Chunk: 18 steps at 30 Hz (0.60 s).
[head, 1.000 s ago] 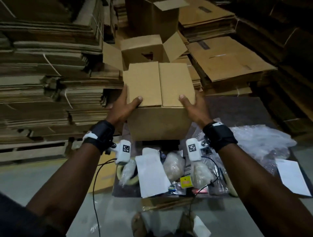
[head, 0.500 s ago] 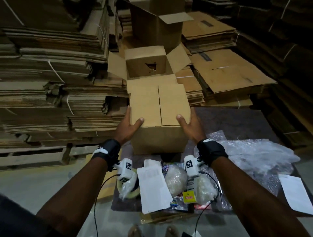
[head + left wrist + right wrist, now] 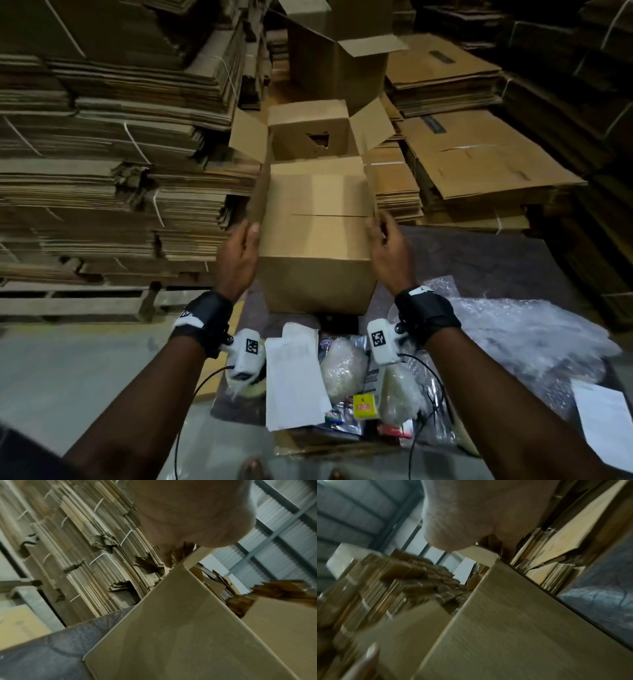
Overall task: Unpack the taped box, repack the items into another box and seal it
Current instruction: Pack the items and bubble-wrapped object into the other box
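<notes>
A plain cardboard box (image 3: 315, 274) stands on the dark mat (image 3: 496, 260) in front of me. Its two side flaps stand upright, and the front and back flaps lie flat with a seam across the top. My left hand (image 3: 251, 233) pinches the left flap (image 3: 261, 195) at its near edge. My right hand (image 3: 380, 226) holds the right flap (image 3: 371, 186) the same way. Both wrist views are blurred and show a palm above the box's side wall (image 3: 171, 628) (image 3: 522, 622). Unpacked items lie near me: two clear bags (image 3: 342, 370), a white paper (image 3: 294, 377), a yellow tag (image 3: 363, 406).
A second small box (image 3: 308, 133) with open flaps and a torn hole sits just behind, and a larger open box (image 3: 335, 65) behind that. Bundled flat cardboard is stacked left and right. Bubble wrap (image 3: 531, 335) and a paper sheet (image 3: 603, 411) lie at right, a tape roll (image 3: 248, 389) at left.
The box has come down from my raised hands onto the mat. The side flaps that lay shut on top are now lifted upright, one in each hand.
</notes>
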### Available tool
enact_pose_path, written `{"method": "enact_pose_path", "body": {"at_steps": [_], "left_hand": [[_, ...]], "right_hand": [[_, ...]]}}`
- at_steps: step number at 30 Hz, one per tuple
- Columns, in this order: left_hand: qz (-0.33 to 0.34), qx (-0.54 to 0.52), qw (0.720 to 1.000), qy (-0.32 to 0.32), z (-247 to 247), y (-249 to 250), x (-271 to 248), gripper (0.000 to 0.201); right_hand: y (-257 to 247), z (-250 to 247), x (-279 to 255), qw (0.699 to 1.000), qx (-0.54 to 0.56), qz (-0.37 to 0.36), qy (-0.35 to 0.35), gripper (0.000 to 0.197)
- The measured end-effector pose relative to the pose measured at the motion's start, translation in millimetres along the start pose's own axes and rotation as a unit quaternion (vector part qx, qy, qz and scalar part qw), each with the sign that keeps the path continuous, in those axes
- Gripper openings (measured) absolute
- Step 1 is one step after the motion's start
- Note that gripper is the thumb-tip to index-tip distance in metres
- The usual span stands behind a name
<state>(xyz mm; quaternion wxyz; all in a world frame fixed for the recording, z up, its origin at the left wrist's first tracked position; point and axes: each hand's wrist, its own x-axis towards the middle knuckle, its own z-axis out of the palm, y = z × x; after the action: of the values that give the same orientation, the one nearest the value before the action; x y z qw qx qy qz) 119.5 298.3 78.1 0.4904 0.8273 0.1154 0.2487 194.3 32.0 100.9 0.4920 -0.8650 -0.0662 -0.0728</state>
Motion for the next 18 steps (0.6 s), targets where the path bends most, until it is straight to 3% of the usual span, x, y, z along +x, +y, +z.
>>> {"method": "enact_pose_path", "body": {"at_steps": [2, 4, 6, 7, 9, 10, 11, 13, 15, 18], "left_hand": [[0.014, -0.017, 0.993, 0.117, -5.8, 0.5, -1.0, 0.045], [0.010, 0.032, 0.976, 0.217, -13.1, -9.9, 2.3, 0.070], [-0.010, 0.151, 0.954, 0.259, -22.0, -20.6, 3.8, 0.078], [-0.039, 0.231, 0.940, 0.249, -24.8, -23.8, 4.1, 0.071], [-0.084, 0.366, 0.909, 0.181, -25.1, -21.9, 1.9, 0.041], [-0.088, 0.392, 0.905, 0.140, -23.2, -19.8, 0.8, 0.030], [-0.098, 0.396, 0.908, 0.095, -20.3, -18.5, 1.1, 0.032], [-0.145, 0.350, 0.926, -0.001, -14.8, -18.5, 4.9, 0.069], [-0.193, 0.260, 0.942, -0.088, -8.8, -23.0, 10.7, 0.105], [-0.248, 0.161, 0.939, -0.176, -3.0, -31.5, 17.4, 0.141]], "right_hand": [[3.1, -9.2, -0.9, 0.989, 0.084, 0.035, 0.115, 0.054], [15.1, -15.6, 0.5, 0.956, 0.171, 0.084, 0.222, 0.065], [27.9, -23.8, 2.4, 0.949, 0.059, 0.136, 0.279, 0.084], [34.4, -26.3, 5.7, 0.949, -0.063, 0.150, 0.268, 0.085], [38.3, -29.2, 11.0, 0.933, -0.287, 0.151, 0.157, 0.057], [39.1, -28.1, 16.7, 0.928, -0.331, 0.146, 0.082, 0.040], [34.2, -27.4, 22.5, 0.934, -0.323, 0.152, 0.015, 0.033], [18.3, -22.9, 33.2, 0.950, -0.241, 0.181, -0.084, 0.049], [5.8, -16.5, 48.1, 0.955, -0.179, 0.198, -0.127, 0.067], [-2.6, -8.7, 63.7, 0.948, -0.172, 0.183, -0.194, 0.068]]}}
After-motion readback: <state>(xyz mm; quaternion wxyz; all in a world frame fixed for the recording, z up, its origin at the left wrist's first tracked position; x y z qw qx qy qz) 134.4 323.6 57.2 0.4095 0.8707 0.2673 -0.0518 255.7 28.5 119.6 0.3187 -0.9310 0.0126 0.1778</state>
